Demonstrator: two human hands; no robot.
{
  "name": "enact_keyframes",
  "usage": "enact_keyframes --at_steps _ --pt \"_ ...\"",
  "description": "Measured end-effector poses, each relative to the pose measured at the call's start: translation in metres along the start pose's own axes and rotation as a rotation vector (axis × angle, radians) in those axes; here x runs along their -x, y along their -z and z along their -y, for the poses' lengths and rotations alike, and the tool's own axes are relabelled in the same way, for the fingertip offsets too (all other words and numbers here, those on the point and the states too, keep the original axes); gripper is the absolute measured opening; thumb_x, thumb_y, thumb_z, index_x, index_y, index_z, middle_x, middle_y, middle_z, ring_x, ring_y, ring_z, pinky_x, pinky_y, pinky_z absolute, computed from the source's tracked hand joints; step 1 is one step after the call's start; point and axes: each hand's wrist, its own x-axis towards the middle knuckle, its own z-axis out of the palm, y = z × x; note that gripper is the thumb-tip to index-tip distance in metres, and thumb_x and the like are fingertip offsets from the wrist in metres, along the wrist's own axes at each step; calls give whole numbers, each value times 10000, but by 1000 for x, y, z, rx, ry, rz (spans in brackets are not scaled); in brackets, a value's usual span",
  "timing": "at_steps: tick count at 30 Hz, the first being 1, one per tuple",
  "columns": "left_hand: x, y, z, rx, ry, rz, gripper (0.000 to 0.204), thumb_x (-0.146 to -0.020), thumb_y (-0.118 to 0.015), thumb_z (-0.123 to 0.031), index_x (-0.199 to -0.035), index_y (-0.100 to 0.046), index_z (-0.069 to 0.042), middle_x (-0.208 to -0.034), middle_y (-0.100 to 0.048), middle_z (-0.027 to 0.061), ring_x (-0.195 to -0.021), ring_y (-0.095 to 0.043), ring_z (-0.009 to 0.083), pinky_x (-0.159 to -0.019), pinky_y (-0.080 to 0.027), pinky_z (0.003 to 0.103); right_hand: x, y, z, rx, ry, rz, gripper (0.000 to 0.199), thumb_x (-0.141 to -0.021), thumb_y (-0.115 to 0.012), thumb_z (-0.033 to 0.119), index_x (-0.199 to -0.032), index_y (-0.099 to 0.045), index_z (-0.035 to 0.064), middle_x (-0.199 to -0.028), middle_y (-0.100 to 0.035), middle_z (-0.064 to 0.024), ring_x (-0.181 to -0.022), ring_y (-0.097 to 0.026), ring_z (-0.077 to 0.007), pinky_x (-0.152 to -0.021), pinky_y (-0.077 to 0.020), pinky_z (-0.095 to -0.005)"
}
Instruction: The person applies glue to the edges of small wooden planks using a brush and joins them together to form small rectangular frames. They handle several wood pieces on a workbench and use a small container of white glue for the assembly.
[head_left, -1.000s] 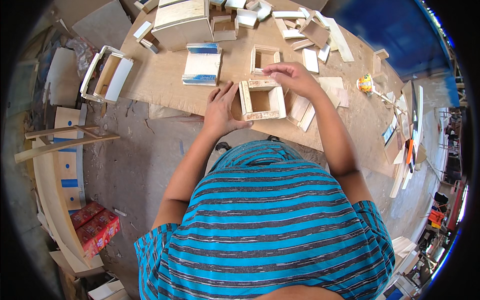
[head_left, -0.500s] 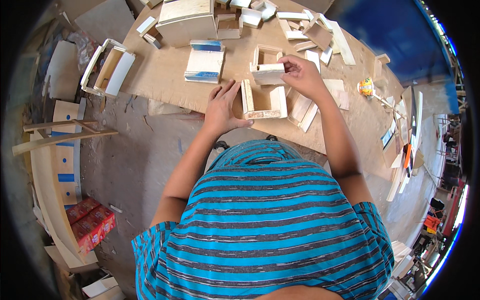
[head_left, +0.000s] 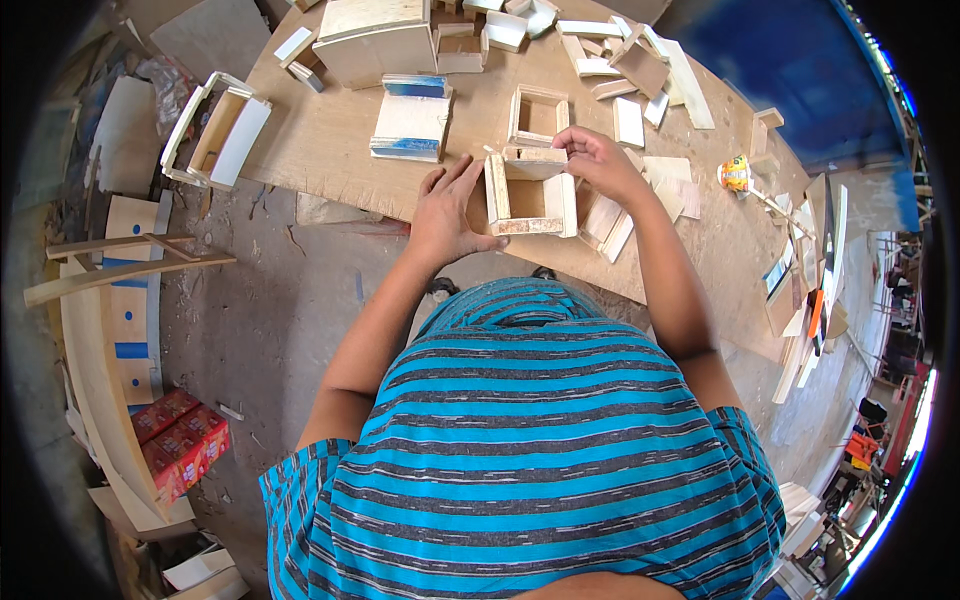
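A small wooden box frame (head_left: 532,226) sits near the front edge of the workbench, its inside showing from above. My left hand (head_left: 447,214) rests at its left side, fingers spread and the thumb by the near left corner. Between the thumb and fingers of my right hand (head_left: 603,170) is the right end of a short wooden piece (head_left: 534,156), which lies across the far side of the frame. Just beyond it stands a second small wooden frame (head_left: 540,116). Whether my left fingertips press on the frame, I cannot tell.
A blue-edged wooden piece (head_left: 412,118) lies left of the frames, with a large wooden box (head_left: 375,50) behind it. Offcuts (head_left: 640,70) pile up at the back right. Loose boards (head_left: 608,222) lie beside my right forearm. A yellow cup (head_left: 734,174) stands farther right.
My right hand has brought the short wooden piece nearer, from in front of the second frame to the far side of the near frame. My left hand has barely moved.
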Motion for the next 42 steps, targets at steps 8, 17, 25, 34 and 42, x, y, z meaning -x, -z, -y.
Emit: enact_keyframes --at_steps 8,17,25,34,42 --pt "0 0 0 -9 -3 -1 1164 -466 -874 -466 -1428 -397 -18 -1425 -469 226 -1367 -405 305 -1161 -230 444 -7 0 2 76 77 82 250 -801 -575 76 -1044 -627 55 -921 -628 10 -824 -562 -78 -753 -467 -245" --pt "-1 0 0 -7 -5 1 1163 -465 -878 -485 -1423 -408 -23 -1433 -460 231 -1367 -405 306 -1158 -233 445 -10 -9 13 405 263 102 333 -796 -585 46 -1117 -669 15 -883 -658 -15 -822 -599 -80 -729 -489 -239" --pt "0 -1 0 -14 -19 -19 1142 -474 -887 -461 -1428 -404 -59 -1420 -474 225 -1367 -410 290 -1152 -247 449 -14 -4 1 337 119 43 349 -783 -621 139 -1117 -712 88 -707 -624 -22 -581 -453 -86 -542 -392 -256" --pt "1 -3 0 -14 2 -5 1170 -470 -874 -500 -1420 -405 -5 -1432 -460 233 -1372 -401 304 -1159 -228 440 2 -13 18 440 104 53 347 -845 -645 91 -1189 -695 81 -685 -570 47 -619 -425 -21 -544 -384 -216" --pt "0 2 -4 -19 16 5 1155 -478 -885 -474 -1431 -397 -41 -1440 -453 224 -1376 -397 285 -1162 -228 435 1 -10 6 419 81 48 354 -880 -620 126 -1226 -669 71 -761 -616 21 -686 -475 -34 -647 -440 -225"
